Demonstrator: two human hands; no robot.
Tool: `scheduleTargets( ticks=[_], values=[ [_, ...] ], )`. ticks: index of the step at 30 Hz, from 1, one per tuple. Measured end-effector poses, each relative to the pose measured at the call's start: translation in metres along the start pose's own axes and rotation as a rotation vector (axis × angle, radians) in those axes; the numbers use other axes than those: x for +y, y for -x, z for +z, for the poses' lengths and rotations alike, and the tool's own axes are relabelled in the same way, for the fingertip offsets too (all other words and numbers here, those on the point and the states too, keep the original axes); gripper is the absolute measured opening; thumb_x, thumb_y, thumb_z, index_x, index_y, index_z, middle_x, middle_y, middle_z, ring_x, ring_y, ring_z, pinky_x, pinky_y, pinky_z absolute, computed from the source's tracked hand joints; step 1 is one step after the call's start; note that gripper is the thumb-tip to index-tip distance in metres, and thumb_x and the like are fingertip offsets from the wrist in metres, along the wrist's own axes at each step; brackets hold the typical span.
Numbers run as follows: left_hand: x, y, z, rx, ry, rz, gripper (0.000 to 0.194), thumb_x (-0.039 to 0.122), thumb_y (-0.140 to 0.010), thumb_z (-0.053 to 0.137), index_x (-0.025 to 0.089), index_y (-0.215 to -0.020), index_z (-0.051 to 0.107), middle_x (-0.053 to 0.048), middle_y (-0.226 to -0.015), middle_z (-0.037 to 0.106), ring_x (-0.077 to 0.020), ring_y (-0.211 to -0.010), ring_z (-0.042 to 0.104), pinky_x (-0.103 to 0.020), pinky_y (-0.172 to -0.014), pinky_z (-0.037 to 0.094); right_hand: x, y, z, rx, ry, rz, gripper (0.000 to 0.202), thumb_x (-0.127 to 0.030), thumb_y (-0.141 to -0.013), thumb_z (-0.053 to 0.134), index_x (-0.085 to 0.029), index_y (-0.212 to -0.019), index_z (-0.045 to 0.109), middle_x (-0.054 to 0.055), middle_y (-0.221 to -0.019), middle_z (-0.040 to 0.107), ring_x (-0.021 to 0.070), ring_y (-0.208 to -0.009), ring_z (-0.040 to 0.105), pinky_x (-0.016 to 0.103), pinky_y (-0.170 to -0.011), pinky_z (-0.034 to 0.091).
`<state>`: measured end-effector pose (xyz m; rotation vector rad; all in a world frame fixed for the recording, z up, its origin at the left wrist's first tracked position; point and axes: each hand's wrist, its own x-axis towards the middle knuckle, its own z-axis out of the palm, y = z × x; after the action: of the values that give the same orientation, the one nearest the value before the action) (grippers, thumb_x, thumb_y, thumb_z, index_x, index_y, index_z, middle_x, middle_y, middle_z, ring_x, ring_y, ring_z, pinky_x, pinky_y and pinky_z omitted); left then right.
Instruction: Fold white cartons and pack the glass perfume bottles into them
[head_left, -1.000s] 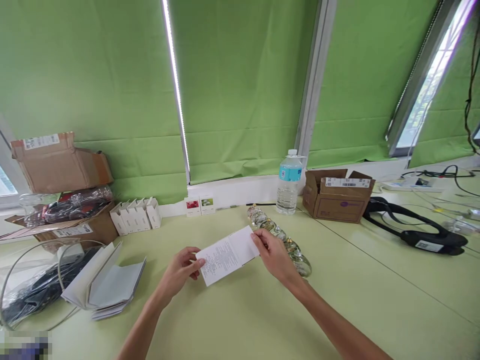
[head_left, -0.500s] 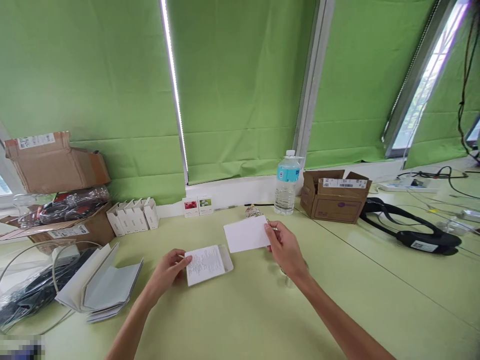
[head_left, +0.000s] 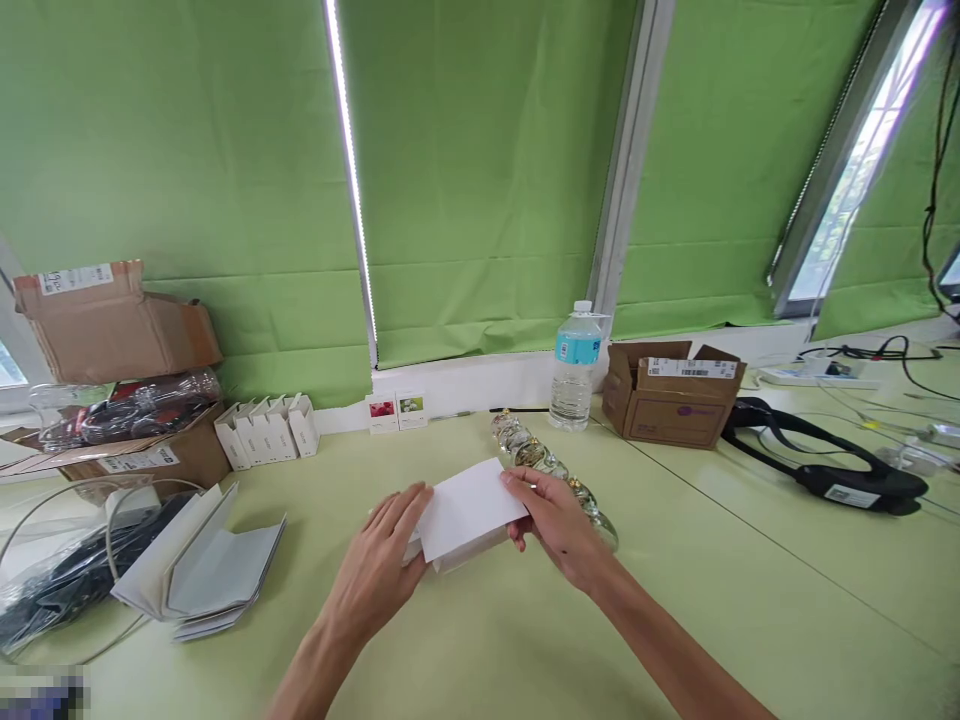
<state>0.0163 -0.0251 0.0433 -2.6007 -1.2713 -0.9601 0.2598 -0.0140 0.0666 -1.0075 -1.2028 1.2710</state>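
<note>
A blank white card (head_left: 471,505) lies over a small white box (head_left: 469,553), in front of me above the table. My right hand (head_left: 551,515) pinches the card at its right end, thumb on top. Round the left end, my left hand (head_left: 386,545) closes on the box, fingers together and thumb below. The card hides most of the box, including its printed face. Just beyond my right hand runs a row of shiny clear-and-gold things (head_left: 517,437), partly covered by that hand.
Folded white sheets (head_left: 217,575) and a bagged dark cable (head_left: 90,560) lie at left. Small white boxes (head_left: 266,432), two picture cards (head_left: 397,412), a water bottle (head_left: 575,370), a brown carton (head_left: 675,400) and a black headset (head_left: 832,460) stand along the back and right.
The card in my right hand has come down and left onto the box. My left hand has shifted right and turned over the box's end. The row of shiny things is less hidden.
</note>
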Motion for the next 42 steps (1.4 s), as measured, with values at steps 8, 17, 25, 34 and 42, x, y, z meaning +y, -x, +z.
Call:
scheduleTargets(
  ticks=[8, 17, 25, 34, 42],
  values=[
    [-0.004, 0.002, 0.002, 0.206, 0.369, -0.296, 0.022, 0.031, -0.088, 0.05, 0.028, -0.101, 0.068, -0.006, -0.102, 0.072, -0.0263, -0.091, 0.067, -0.035, -0.079, 0.05, -0.001, 0.006, 0.009, -0.046, 0.183, -0.016, 0.04, -0.053, -0.089, 0.047, -0.018, -0.096, 0.065, 0.006, -0.081, 0.07, 0.0111, -0.048, 0.05, 0.024, -0.042, 0.037],
    [0.0, -0.007, -0.009, 0.392, 0.571, -0.647, 0.033, 0.048, -0.085, 0.054, 0.021, -0.105, 0.058, -0.001, -0.069, 0.068, -0.0202, -0.064, 0.067, -0.027, -0.06, 0.051, 0.014, 0.013, 0.018, 0.102, 0.779, -0.318, 0.027, -0.042, -0.082, 0.058, -0.027, -0.099, 0.073, 0.008, -0.103, 0.056, 0.0176, -0.072, 0.057, 0.032, -0.061, 0.049],
    [0.003, -0.007, -0.008, 0.532, 0.653, -0.669, 0.056, 0.047, -0.083, 0.057, 0.022, -0.132, 0.047, 0.004, -0.063, 0.062, -0.0141, -0.055, 0.063, -0.025, -0.06, 0.054, 0.022, 0.015, 0.021, -0.066, 0.302, 0.023, 0.032, -0.044, -0.081, 0.061, -0.02, -0.101, 0.066, 0.006, -0.087, 0.068, 0.0217, -0.074, 0.068, 0.03, -0.055, 0.056],
    [0.003, -0.007, 0.002, 0.453, 0.822, -0.779, 0.049, 0.05, -0.077, 0.064, 0.02, -0.114, 0.059, -0.001, -0.074, 0.068, -0.0191, -0.068, 0.066, -0.028, -0.064, 0.053, 0.028, 0.012, 0.028, -0.097, 0.142, 0.035, 0.032, -0.039, -0.074, 0.068, -0.015, -0.096, 0.065, 0.007, -0.095, 0.069, 0.021, -0.078, 0.069, 0.036, -0.067, 0.059],
    [0.001, -0.009, -0.001, 0.159, 1.275, -0.666, 0.082, 0.034, -0.068, 0.077, 0.03, -0.136, 0.033, -0.01, -0.129, 0.056, -0.0206, -0.09, 0.067, -0.034, -0.079, 0.054, 0.03, 0.008, 0.024, 0.0, 0.096, -0.08, 0.046, -0.038, -0.077, 0.067, -0.016, -0.117, 0.06, 0.006, -0.088, 0.072, 0.0201, -0.081, 0.067, 0.034, -0.072, 0.056]
  ],
)
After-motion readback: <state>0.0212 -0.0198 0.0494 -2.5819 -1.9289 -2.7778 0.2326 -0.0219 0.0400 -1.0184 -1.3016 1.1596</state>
